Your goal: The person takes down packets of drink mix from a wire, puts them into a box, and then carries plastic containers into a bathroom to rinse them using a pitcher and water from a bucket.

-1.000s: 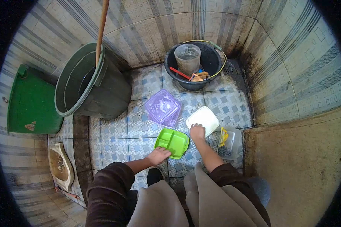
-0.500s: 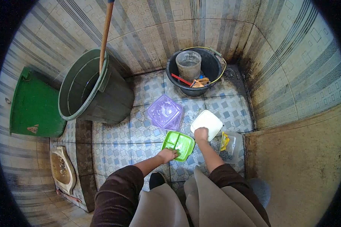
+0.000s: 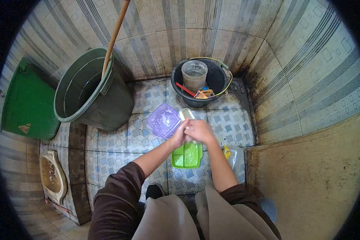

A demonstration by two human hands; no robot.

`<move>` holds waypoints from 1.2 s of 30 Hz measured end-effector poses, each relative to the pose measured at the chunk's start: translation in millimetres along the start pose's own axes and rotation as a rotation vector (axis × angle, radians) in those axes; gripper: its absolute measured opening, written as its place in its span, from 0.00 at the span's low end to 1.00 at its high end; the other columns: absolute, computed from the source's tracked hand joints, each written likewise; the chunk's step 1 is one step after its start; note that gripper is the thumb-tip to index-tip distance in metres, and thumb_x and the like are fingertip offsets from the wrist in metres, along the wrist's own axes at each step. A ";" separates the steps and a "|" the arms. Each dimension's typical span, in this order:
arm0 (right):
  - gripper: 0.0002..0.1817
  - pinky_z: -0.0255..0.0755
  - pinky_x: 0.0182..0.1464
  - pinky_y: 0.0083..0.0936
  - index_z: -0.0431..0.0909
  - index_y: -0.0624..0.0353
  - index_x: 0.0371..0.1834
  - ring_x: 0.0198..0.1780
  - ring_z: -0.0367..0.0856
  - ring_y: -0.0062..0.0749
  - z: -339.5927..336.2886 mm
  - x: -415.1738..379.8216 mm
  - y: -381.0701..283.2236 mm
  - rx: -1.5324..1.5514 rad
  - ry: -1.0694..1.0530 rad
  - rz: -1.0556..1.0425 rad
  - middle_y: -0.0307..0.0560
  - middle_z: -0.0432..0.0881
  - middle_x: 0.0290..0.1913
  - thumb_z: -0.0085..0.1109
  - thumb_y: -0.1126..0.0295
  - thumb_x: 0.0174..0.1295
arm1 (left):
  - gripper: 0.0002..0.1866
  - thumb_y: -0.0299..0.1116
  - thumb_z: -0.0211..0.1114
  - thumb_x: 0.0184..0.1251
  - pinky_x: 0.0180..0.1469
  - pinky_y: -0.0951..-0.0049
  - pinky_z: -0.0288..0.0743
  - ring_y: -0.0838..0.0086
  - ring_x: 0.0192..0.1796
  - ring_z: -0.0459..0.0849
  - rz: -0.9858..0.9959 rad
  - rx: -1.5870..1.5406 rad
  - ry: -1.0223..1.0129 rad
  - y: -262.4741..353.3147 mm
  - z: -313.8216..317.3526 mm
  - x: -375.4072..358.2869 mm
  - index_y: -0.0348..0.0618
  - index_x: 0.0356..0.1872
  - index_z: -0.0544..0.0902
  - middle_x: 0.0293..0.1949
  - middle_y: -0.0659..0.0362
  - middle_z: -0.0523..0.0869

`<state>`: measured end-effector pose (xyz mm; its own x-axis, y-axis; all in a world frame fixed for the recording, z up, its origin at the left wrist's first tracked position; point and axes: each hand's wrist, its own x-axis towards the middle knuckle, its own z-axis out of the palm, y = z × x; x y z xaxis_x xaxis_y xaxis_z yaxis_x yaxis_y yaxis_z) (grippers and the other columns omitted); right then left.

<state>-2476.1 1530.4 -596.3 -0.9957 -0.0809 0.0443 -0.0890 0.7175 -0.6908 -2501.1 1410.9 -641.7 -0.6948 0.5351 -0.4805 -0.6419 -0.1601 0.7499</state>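
I'm looking down into a tight tiled room. The back wall carries beige tiles with grey vertical stripes and small outlined rectangles, and the right wall has the same pattern. Where they meet, I see dark grime thickening toward the floor — blue-and-white patterned tile with dark joints. A dark drain grate sits by that corner. On my right a low, brown-stained partition runs forward. To the left, a raised tiled ledge holds a stained squat toilet; beyond it are a bright green panel and a big grey-green barrel — a wooden pole leans in it. Pale light shines off the tiles mid-floor.
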 end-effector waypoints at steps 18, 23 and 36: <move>0.10 0.70 0.41 0.36 0.73 0.61 0.30 0.35 0.73 0.50 21.3 2.1 -17.3 0.181 0.396 0.049 0.57 0.70 0.41 0.57 0.67 0.48 | 0.33 0.59 0.34 0.61 0.57 0.65 0.63 0.65 0.55 0.70 0.051 -0.161 -0.116 76.8 -23.9 -41.2 0.43 0.57 0.61 0.53 0.54 0.70; 0.20 0.68 0.48 0.33 0.70 0.61 0.46 0.52 0.66 0.52 25.3 5.9 -35.0 0.177 0.468 -0.088 0.62 0.63 0.54 0.56 0.69 0.48 | 0.30 0.55 0.37 0.62 0.56 0.65 0.64 0.64 0.52 0.72 -0.184 0.000 -0.091 76.2 4.9 -58.8 0.43 0.55 0.63 0.52 0.53 0.71; 0.21 0.68 0.37 0.32 0.70 0.60 0.37 0.35 0.75 0.44 -39.5 2.7 -37.7 0.228 0.743 0.049 0.51 0.76 0.32 0.66 0.67 0.40 | 0.22 0.46 0.47 0.63 0.51 0.73 0.66 0.74 0.49 0.72 0.510 0.468 0.053 62.5 -48.5 -22.4 0.45 0.53 0.63 0.47 0.60 0.74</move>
<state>-2476.4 1530.5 -541.6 -0.7602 0.4901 0.4265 -0.1178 0.5417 -0.8323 -2541.4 1348.6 -606.2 -0.8950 0.4451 -0.0285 -0.0316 0.0005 0.9995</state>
